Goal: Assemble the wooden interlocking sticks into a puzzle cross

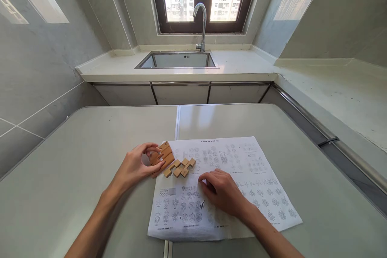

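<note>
— Forearms enter from the bottom edge, nearest the viewer, and reach over the table (90,161). What lies under the hands?

— Largest first: the grey table, two panels joined down the middle. On it, a printed sheet (242,169) of small diagrams, spread flat across the join.

— And the left hand (136,167)?

— Grasping a bundle of wooden blocks (161,156) at the sheet's upper left corner, fingers curled over the top. Just beside it, touching or nearly so, a zigzag block piece (180,167) lies on the paper, unheld.

— The right hand (222,191)?

— Holds nothing; loosely curled, fingertips pressing the sheet near its middle, apart from the blocks.

— Which step would you call this?

— Assembly under way, I judge, with the diagrams consulted. A next move would call for the free hand to take the zigzag piece and match its notches to the held bundle.

— Beyond the table?

— Counter, sink (177,60), tap (201,24), window.
</note>
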`<action>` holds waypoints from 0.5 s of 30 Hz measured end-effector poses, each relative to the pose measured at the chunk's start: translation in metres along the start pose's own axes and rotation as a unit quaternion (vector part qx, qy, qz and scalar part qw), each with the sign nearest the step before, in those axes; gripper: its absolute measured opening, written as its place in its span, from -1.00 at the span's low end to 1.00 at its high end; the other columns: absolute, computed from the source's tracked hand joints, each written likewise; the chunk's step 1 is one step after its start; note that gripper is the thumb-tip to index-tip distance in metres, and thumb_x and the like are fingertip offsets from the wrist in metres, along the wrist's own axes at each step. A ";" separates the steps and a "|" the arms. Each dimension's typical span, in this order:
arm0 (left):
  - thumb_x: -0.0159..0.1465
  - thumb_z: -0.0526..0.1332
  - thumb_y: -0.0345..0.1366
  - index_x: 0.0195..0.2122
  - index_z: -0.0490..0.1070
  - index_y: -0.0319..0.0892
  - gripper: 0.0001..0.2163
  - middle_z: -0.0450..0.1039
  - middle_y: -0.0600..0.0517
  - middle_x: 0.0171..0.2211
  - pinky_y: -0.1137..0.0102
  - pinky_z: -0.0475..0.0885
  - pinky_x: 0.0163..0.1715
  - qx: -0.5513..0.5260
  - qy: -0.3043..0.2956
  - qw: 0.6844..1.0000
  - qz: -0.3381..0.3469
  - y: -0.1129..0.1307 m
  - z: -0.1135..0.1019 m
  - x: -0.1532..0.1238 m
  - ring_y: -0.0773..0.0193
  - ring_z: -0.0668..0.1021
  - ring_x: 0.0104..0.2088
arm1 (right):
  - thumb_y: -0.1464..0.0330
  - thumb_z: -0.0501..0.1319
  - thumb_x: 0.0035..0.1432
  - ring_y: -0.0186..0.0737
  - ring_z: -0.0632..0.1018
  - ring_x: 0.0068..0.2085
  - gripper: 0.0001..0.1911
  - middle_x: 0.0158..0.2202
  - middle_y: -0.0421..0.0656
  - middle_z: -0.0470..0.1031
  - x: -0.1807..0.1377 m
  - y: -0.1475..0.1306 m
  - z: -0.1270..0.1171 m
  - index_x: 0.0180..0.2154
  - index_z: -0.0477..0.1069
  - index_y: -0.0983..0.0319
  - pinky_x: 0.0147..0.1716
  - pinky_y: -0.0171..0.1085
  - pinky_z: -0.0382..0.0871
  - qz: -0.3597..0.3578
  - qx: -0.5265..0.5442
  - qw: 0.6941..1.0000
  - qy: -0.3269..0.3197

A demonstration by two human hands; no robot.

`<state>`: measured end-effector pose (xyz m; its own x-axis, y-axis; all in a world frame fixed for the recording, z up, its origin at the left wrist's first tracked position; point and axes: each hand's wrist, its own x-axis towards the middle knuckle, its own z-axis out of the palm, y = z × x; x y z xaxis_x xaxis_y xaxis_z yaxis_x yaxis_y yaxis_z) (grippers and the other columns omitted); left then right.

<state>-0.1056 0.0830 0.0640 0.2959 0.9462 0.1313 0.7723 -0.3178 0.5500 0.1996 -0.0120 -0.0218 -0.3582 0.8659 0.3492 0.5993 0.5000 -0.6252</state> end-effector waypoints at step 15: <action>0.08 0.52 -0.28 0.00 0.49 -0.04 -0.55 0.66 -0.05 -0.02 0.19 0.62 -0.08 -0.242 -0.120 0.959 0.092 0.114 0.057 -0.001 0.01 0.66 -0.03 | -0.13 0.49 0.05 -0.06 0.60 -0.14 -0.06 0.13 0.05 0.50 0.006 -0.017 -0.015 0.34 0.25 0.04 -0.25 -0.11 0.54 0.160 0.657 0.734 -0.068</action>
<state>0.0136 0.0426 0.0797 0.5675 0.8170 0.1023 0.3608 -0.3584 0.8610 0.1978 -0.0153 0.0014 -0.4708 0.8820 0.0202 -0.5063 -0.2514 -0.8249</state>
